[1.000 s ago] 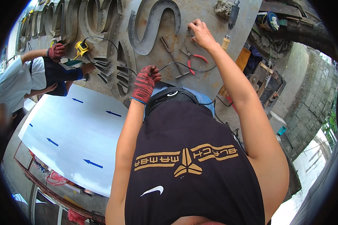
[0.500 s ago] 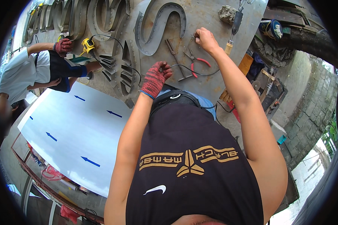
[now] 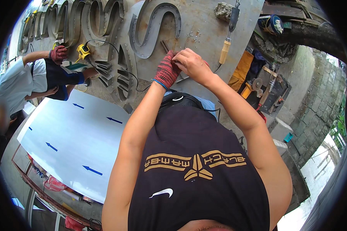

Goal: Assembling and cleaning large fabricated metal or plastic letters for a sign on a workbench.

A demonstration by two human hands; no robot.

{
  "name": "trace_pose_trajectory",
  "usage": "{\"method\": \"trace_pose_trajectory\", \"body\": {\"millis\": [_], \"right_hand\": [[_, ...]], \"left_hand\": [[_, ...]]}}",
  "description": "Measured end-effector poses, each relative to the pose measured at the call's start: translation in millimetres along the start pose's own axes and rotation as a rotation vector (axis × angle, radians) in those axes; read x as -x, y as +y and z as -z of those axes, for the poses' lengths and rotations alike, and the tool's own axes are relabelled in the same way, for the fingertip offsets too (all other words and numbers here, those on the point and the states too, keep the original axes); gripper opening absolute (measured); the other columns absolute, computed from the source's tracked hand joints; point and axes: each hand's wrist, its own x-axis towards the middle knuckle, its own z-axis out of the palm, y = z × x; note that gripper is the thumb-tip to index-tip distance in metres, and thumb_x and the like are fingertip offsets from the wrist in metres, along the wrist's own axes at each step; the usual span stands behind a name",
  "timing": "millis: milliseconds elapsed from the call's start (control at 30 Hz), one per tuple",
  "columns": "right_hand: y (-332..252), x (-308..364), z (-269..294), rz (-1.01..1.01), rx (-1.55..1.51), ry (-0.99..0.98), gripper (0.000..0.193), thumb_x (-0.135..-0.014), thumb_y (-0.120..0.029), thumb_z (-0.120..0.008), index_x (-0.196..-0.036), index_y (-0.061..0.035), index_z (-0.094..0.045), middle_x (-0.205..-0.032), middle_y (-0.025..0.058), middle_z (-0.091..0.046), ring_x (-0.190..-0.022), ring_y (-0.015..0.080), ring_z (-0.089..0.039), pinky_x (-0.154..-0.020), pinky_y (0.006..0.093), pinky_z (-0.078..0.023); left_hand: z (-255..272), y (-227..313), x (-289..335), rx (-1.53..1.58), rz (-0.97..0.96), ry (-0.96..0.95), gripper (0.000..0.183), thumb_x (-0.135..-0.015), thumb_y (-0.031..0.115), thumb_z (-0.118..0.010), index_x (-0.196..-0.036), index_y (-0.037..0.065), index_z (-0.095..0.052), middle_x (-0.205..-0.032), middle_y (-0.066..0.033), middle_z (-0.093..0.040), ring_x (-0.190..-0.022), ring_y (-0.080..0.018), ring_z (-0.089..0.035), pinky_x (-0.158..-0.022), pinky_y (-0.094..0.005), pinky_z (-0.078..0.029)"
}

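My left hand (image 3: 166,72), in a red and black knitted glove, is closed near the table's front edge. Bare fingers of my right hand (image 3: 194,66) pinch together against the left fingertips. Whatever lies between them is too small or hidden to make out. Just beyond is a scatter of small grey metal bits (image 3: 195,35). A steel rod tool (image 3: 164,46) lies partly under my hands, and the pliers are almost wholly covered by the right one. Right of these rests a soldering iron with a wooden handle (image 3: 223,52). A curved, S-shaped metal strip piece (image 3: 142,48) lies beyond my left hand.
More bent metal letter shapes (image 3: 75,25) stand at the far left, near a yellow corded tool (image 3: 82,51). A co-worker's gloved hand (image 3: 58,54) is beside them. A rough lump (image 3: 223,11) sits far right. An angle grinder (image 3: 252,86) and a white sheet (image 3: 73,134) flank me.
My right hand has come back from the small metal bits to meet the left hand. The left has risen slightly forward. The view has shifted a little, and the pliers are now mostly covered.
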Motion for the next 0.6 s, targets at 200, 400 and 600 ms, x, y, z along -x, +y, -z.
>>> {"method": "trace_pose_trajectory", "body": {"millis": [200,400,600], "right_hand": [[8,-5,18,0.019,0.049,-0.054,0.014,-0.079,-0.006,-0.074,-0.093,-0.0054,-0.07,-0.091,0.0085,-0.062,-0.089,0.0295,-0.057,-0.082,0.0394,-0.051],[23,-15,20,-0.057,0.012,0.009,0.018,-0.078,-0.01,-0.08,-0.091,-0.0054,-0.069,-0.091,0.0089,-0.062,-0.091,0.0297,-0.059,-0.082,0.0392,-0.05],[123,-15,22,-0.408,0.275,0.023,0.032,-0.079,-0.016,-0.08,-0.108,-0.0089,-0.068,-0.109,0.0109,-0.062,-0.109,0.0327,-0.058,-0.093,0.0416,-0.05]], "left_hand": [[4,-3,9,-0.295,-0.169,-0.113,0.029,-0.107,0.029,-0.047,-0.114,0.004,-0.059,-0.11,-0.01,-0.064,-0.1,-0.0243,-0.065,-0.091,-0.0387,-0.056],[-9,5,19,-0.048,-0.065,0.011,0.024,-0.105,0.024,-0.052,-0.111,0.002,-0.057,-0.109,-0.0118,-0.063,-0.097,-0.027,-0.066,-0.087,-0.0384,-0.059],[21,21,28,-0.095,-0.041,0.018,0.025,-0.103,0.025,-0.059,-0.106,0.001,-0.06,-0.106,-0.0145,-0.064,-0.096,-0.0286,-0.065,-0.086,-0.0391,-0.059]]}}
